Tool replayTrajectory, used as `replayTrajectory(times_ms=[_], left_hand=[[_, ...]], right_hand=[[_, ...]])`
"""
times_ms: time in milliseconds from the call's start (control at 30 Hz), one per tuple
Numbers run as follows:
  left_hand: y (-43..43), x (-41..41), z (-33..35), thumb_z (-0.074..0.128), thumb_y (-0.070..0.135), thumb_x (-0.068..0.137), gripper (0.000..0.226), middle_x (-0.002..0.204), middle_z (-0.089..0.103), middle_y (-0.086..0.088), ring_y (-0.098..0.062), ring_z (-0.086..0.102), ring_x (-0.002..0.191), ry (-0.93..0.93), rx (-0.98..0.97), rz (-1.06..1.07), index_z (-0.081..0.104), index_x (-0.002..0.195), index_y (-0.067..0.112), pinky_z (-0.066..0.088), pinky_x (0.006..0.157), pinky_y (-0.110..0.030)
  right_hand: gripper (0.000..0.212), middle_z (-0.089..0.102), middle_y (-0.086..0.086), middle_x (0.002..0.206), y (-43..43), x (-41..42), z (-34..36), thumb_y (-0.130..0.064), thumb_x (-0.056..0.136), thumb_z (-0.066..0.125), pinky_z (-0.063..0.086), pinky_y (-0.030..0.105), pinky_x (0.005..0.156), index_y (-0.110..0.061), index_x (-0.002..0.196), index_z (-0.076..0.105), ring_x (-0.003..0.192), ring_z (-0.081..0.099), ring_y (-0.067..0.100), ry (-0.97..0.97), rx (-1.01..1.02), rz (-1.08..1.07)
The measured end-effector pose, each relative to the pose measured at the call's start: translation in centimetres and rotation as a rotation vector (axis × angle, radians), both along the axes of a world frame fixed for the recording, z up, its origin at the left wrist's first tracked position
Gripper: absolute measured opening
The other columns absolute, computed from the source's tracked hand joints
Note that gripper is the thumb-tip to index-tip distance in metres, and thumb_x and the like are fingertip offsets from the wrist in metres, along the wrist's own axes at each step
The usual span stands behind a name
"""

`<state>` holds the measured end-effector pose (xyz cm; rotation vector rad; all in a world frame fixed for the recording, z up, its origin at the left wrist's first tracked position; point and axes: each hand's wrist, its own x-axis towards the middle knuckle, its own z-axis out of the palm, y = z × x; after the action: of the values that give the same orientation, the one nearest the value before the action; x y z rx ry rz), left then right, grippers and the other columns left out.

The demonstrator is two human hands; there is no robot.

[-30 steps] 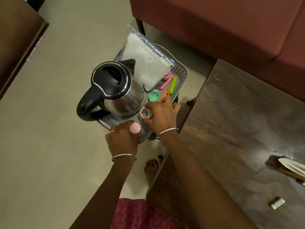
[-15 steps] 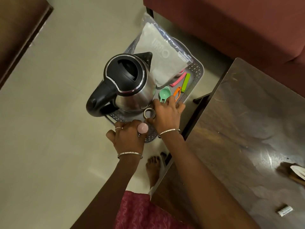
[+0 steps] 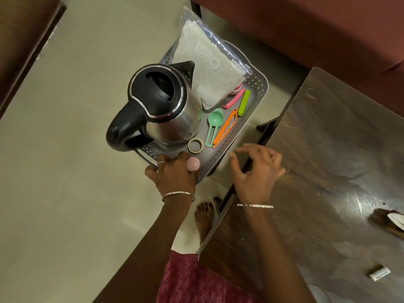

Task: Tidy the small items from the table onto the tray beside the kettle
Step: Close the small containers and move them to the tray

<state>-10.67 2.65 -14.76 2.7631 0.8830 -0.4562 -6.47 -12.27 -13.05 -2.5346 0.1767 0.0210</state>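
A grey perforated tray [image 3: 255,84] carries a steel kettle [image 3: 161,106] with a black lid and handle. Beside the kettle lie a roll of tape [image 3: 195,145], a green measuring spoon [image 3: 213,123], an orange tool [image 3: 225,127], a green clip [image 3: 244,102], a pink clip [image 3: 234,99] and a plastic bag of white paper [image 3: 207,68]. My left hand [image 3: 175,173] holds a small pink round item [image 3: 193,164] at the tray's near edge. My right hand [image 3: 255,169] hovers with spread, empty fingers between the tray and the dark table [image 3: 328,160].
On the table's right side lie a small white cylinder [image 3: 378,275] and a brown-and-white object [image 3: 391,221] at the edge of view. A red-brown sofa [image 3: 306,29] stands behind the tray. My bare foot [image 3: 204,217] rests on the beige floor.
My right hand has let go of the tape roll, which now lies on the tray, and has drawn back toward the table. The left hand still holds the pink item.
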Motion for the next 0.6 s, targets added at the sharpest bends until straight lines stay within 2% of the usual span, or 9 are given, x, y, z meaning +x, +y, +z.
replayTrajectory(times_ms=[133, 267, 400, 600], left_hand=[[0.4, -0.3, -0.2, 0.073, 0.024, 0.075, 0.018, 0.076, 0.068, -0.005, -0.031, 0.053, 0.106, -0.031, 0.088, 0.017, 0.067, 0.092, 0.025, 0.037, 0.094, -0.052], [1.3, -0.2, -0.9, 0.073, 0.021, 0.073, 0.014, 0.070, 0.065, -0.009, -0.033, 0.056, 0.096, -0.078, 0.138, 0.068, 0.068, 0.086, 0.023, 0.042, 0.091, -0.050], [1.7, 0.7, -1.5, 0.073, 0.021, 0.072, 0.015, 0.067, 0.065, -0.009, -0.035, 0.057, 0.089, -0.084, 0.099, 0.138, 0.068, 0.087, 0.024, 0.045, 0.086, -0.047], [1.4, 0.9, -1.9, 0.064, 0.023, 0.075, 0.006, 0.065, 0.065, -0.005, -0.032, 0.055, 0.090, -0.103, 0.168, 0.133, 0.066, 0.081, 0.024, 0.036, 0.081, -0.043]], right_hand=[[0.005, 0.070, -0.015, 0.095, -1.0, -2.3, 0.2, -0.032, 0.081, 0.076, 0.021, 0.032, 0.078, -0.030, 0.082, 0.072, 0.103, 0.049, 0.019, 0.023, 0.066, -0.070], [0.006, 0.069, -0.015, 0.090, -1.5, -3.9, -0.1, -0.028, 0.082, 0.076, 0.023, 0.033, 0.078, -0.031, 0.082, 0.071, 0.101, 0.050, 0.019, 0.072, 0.098, -0.049], [0.005, 0.067, -0.015, 0.084, -1.6, -4.4, -0.6, -0.034, 0.081, 0.069, 0.026, 0.034, 0.080, -0.030, 0.082, 0.072, 0.101, 0.051, 0.017, 0.096, 0.125, -0.038], [0.006, 0.067, -0.016, 0.083, -1.8, -4.7, -0.4, -0.026, 0.083, 0.076, 0.024, 0.033, 0.080, -0.029, 0.082, 0.071, 0.099, 0.049, 0.013, 0.107, 0.152, -0.024]])
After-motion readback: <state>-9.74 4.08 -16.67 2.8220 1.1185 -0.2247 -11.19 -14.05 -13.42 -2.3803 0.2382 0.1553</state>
